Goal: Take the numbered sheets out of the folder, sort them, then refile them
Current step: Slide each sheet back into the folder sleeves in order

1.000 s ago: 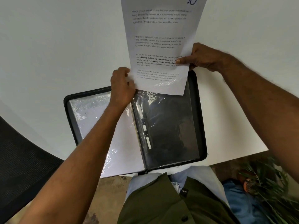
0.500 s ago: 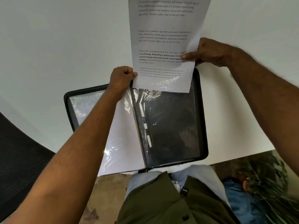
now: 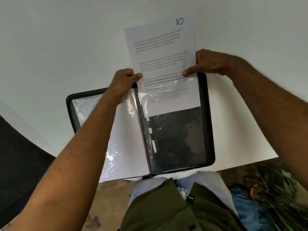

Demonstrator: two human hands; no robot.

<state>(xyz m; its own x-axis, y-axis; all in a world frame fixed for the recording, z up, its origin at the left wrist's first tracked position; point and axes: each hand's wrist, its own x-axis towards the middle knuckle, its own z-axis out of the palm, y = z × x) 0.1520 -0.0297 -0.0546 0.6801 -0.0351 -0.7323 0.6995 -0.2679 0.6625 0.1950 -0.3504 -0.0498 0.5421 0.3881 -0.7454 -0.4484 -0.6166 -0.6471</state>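
White table (image 3: 58,47), black folder (image 3: 210,130) lying open on it, sheet numbered 10 (image 3: 163,64) lower part inside right clear sleeve (image 3: 180,135), left hand (image 3: 124,82) pinching sheet's left edge, right hand (image 3: 208,63) pinching right edge.

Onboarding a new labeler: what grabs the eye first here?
The sheet marked 10, top centre, pinched at both edges by the left hand and right hand, its lower end partly inside a clear sleeve. Below it lies the open black folder on the white table.
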